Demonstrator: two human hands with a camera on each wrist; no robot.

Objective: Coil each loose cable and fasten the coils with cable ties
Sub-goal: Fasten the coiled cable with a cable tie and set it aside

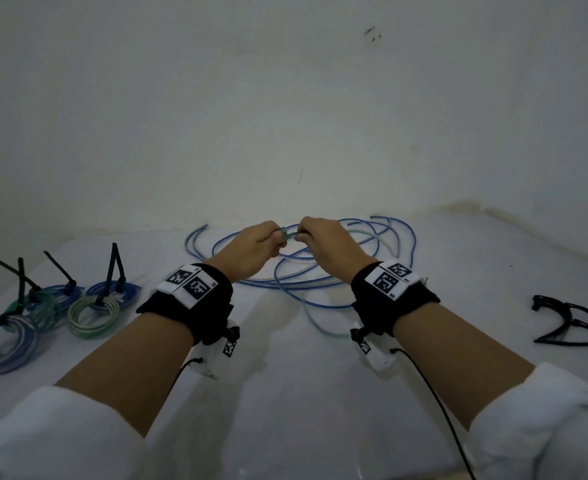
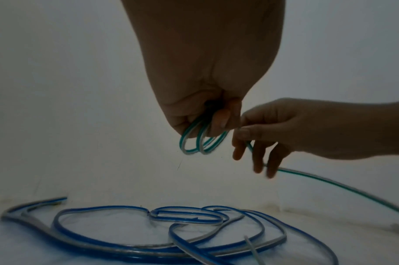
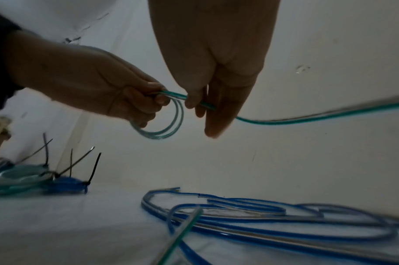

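Observation:
A green-and-clear cable (image 3: 307, 117) is held between both hands above the white table. My left hand (image 1: 254, 245) grips a small coil of a few loops of it (image 2: 202, 143) (image 3: 169, 123). My right hand (image 1: 323, 242) pinches the same cable just beside the coil (image 3: 200, 104), with the other fingers hanging straight; the free length trails off to the right. Loose blue-and-clear cables (image 1: 320, 268) (image 2: 148, 231) (image 3: 273, 226) lie tangled on the table under the hands.
Several finished coils (image 1: 50, 313) (image 3: 35, 179) with black cable ties sticking up sit at the left. Spare black cable ties (image 1: 573, 323) lie at the right. A white wall (image 1: 285, 98) rises just behind the cables.

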